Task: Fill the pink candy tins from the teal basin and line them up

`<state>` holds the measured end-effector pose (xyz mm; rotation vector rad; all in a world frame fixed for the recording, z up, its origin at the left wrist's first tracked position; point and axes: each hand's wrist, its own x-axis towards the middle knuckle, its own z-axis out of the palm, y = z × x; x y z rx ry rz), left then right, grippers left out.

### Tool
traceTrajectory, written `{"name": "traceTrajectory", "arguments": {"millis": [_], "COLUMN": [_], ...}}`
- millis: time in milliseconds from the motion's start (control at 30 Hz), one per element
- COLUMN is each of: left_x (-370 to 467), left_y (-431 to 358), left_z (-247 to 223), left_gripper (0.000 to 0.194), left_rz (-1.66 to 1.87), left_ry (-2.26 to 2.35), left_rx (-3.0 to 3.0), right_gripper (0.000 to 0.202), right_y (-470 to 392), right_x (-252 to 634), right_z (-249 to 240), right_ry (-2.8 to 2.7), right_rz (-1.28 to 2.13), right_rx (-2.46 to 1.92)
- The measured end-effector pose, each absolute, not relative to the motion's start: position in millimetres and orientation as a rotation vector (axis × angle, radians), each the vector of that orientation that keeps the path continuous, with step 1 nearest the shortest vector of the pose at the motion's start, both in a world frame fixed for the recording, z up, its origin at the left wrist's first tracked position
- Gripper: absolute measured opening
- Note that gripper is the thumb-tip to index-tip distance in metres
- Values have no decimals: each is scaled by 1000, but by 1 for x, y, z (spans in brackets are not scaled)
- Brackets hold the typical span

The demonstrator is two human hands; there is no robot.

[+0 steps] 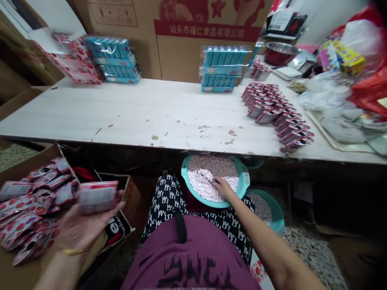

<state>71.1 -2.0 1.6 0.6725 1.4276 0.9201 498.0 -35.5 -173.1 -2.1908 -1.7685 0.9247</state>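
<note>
On the upturned palm of my left hand (83, 223) rests a small pink-and-red printed packet (98, 196), blurred, with a pale label panel facing up. To its left, several similar packets (39, 197) lie heaped in an open cardboard box. My right hand (223, 188) reaches into a turquoise basin (185, 174) on my lap. White and pinkish small candies (201, 187) fill the basin. The right fingers are closed around the short handle of what looks like a small scoop, heaped with white candies; its bowl is mostly hidden.
Across the white table (136, 117), rows of standing pink packets (272, 104) are at right. Blue wrapped packs (223, 68) stand at the back by a large carton (181, 52). Plastic bags (341, 96) and a red bowl (279, 54) are far right. A second turquoise basin (279, 213) sits below.
</note>
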Motion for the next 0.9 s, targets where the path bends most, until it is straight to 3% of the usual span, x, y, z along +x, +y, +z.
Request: {"name": "traceTrajectory", "arguments": {"millis": [133,367,900], "left_x": [177,302,342], "left_y": [20,41,38], "left_z": [-33,-96,-117], "left_gripper": [50,25,19], "left_rz": [732,694,746], "left_ry": [980,917,1070], "left_rx": [361,-35,-233], "right_gripper": [31,32,26], "right_y": [-44,-55,0], "right_x": [512,536,480], "right_z": [-147,-77,11], "right_ry": [-1676,-1653,-2338], "right_rz": [988,1013,627], "right_rx": [-2025,-1874,-2361]}}
